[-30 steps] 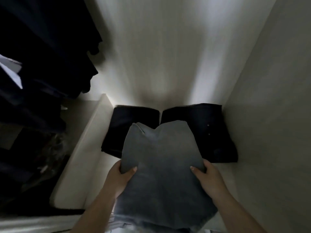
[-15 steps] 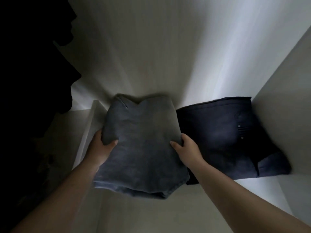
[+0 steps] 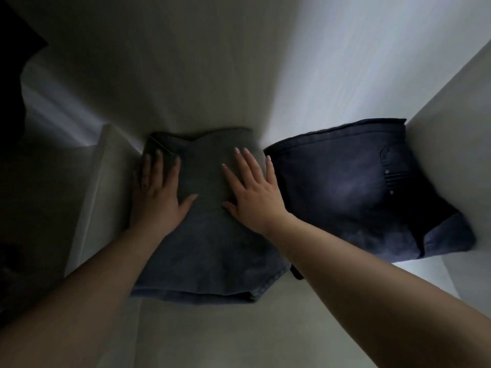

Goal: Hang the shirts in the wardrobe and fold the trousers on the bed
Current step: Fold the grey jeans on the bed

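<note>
Folded grey-blue jeans [image 3: 207,248] lie on the pale wardrobe shelf [image 3: 202,333], pushed back against the rear panel. My left hand [image 3: 156,192] lies flat on their left side with fingers straight. My right hand [image 3: 252,189] presses flat on their upper right part, fingers spread. Beside them on the right lies a folded pair of dark navy jeans [image 3: 353,187] with small studs near a pocket. The dark trousers seen earlier under the grey pair are hidden.
The wardrobe's white back panel [image 3: 212,62] rises behind the stacks and a side wall [image 3: 451,128] closes the shelf on the right. A low divider [image 3: 93,197] stands left of the grey jeans. Dark hanging clothes [image 3: 10,88] fill the far left.
The grey jeans went from being carried by their sides to lying on the shelf at the back left. Both hands let go of the edges and now lie flat on top.
</note>
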Motion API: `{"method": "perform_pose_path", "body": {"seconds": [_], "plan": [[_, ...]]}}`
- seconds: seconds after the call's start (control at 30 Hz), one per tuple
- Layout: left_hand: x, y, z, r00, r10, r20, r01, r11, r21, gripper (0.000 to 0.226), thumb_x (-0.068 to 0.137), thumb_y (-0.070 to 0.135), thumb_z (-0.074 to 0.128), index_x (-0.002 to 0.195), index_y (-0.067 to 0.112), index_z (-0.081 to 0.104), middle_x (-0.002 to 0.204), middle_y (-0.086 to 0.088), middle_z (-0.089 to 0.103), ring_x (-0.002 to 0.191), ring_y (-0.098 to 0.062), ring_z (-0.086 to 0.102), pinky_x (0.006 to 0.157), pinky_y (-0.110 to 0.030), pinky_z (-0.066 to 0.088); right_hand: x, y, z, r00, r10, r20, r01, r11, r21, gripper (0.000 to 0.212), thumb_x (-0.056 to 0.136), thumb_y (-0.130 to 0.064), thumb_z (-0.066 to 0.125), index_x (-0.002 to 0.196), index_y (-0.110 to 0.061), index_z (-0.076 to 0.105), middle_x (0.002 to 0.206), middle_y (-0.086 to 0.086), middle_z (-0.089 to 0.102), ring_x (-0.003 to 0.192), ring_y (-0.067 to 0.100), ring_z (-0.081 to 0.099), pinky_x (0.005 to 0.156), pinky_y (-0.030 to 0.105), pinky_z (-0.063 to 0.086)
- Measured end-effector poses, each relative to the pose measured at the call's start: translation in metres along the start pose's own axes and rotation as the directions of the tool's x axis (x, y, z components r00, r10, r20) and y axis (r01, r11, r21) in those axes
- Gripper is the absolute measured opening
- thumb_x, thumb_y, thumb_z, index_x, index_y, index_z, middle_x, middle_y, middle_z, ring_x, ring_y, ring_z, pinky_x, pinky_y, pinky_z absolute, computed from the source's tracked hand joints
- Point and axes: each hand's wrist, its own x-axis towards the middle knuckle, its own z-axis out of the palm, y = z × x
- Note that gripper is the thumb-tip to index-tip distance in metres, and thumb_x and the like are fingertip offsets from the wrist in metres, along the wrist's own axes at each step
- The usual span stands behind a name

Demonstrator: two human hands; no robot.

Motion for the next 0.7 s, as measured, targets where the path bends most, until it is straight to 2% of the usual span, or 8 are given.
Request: {"method": "perform_pose_path", "body": {"seconds": [0.13, 0.33, 0.43, 0.53, 0.63, 0.7], "plan": [[0.0, -0.016, 0.034, 0.991, -0.107, 0.081, 0.103, 0.994, 0.044, 0.09, 0.082, 0.073, 0.038, 0.153, 0.022, 0.012, 0.161, -0.012, -0.002, 0.147, -0.031, -0.008, 0.118, -0.053, 0.007, 0.004, 0.004, 0.027, 0.999, 0.044, 0.016, -0.044, 0.999, -0.003, 0.075, 0.09, -0.063, 0.033, 0.152, -0.026, 0.01, 0.159, 0.011, -0.009, 0.146, 0.025, -0.013, 0.114, 0.054, -0.012], [0.01, -0.025, 0.062, 0.988, -0.122, 0.093, 0.125, 0.992, -0.034, 0.092, 0.08, 0.078, 0.021, 0.153, 0.024, 0.01, 0.161, -0.011, -0.004, 0.147, -0.031, -0.007, 0.118, -0.051, 0.01, 0.012, 0.008, 0.052, 0.993, 0.116, -0.011, -0.114, 0.987, 0.114, 0.073, 0.091, -0.062, 0.034, 0.152, -0.027, 0.012, 0.161, 0.006, -0.002, 0.147, 0.021, -0.006, 0.117, 0.051, -0.003], [0.013, -0.027, 0.067, 0.992, -0.1, 0.072, 0.104, 0.993, -0.062, 0.09, 0.08, 0.074, 0.021, 0.153, 0.022, 0.012, 0.16, -0.013, -0.001, 0.147, -0.033, -0.004, 0.119, -0.046, 0.007, 0.018, 0.011, 0.061, 0.993, 0.121, -0.001, -0.119, 0.979, 0.167, 0.072, 0.091, -0.061, 0.035, 0.151, -0.029, 0.013, 0.161, 0.005, -0.001, 0.147, 0.02, -0.004, 0.117, 0.049, -0.001], [0.013, -0.028, 0.068, 0.99, -0.102, 0.096, 0.107, 0.993, -0.052, 0.088, 0.081, 0.073, 0.02, 0.153, 0.022, 0.011, 0.161, -0.012, -0.002, 0.147, -0.032, -0.004, 0.119, -0.044, 0.006, 0.022, 0.011, 0.06, 0.991, 0.116, 0.067, -0.125, 0.98, 0.155, 0.073, 0.091, -0.061, 0.034, 0.152, -0.029, 0.009, 0.16, 0.005, -0.005, 0.147, 0.02, -0.006, 0.118, 0.051, 0.0], [0.014, -0.021, 0.06, 0.978, -0.14, 0.157, 0.138, 0.99, 0.022, 0.083, 0.087, 0.071, 0.026, 0.153, 0.023, 0.01, 0.161, -0.011, -0.004, 0.147, -0.031, -0.004, 0.118, -0.049, 0.01, 0.022, 0.006, 0.044, 0.98, 0.118, 0.158, -0.134, 0.986, 0.096, 0.076, 0.091, -0.06, 0.036, 0.152, -0.027, 0.005, 0.16, 0.008, -0.009, 0.147, 0.023, -0.009, 0.117, 0.051, -0.001], [0.008, -0.009, 0.047, 0.959, -0.183, 0.217, 0.178, 0.983, 0.042, 0.078, 0.09, 0.064, 0.034, 0.153, 0.022, 0.012, 0.161, -0.012, -0.004, 0.147, -0.031, -0.003, 0.117, -0.052, 0.009, 0.014, -0.003, 0.027, 0.971, 0.125, 0.205, -0.151, 0.982, 0.117, 0.077, 0.09, -0.058, 0.04, 0.152, -0.025, 0.008, 0.159, 0.011, -0.008, 0.147, 0.026, -0.009, 0.117, 0.051, -0.001]]}}
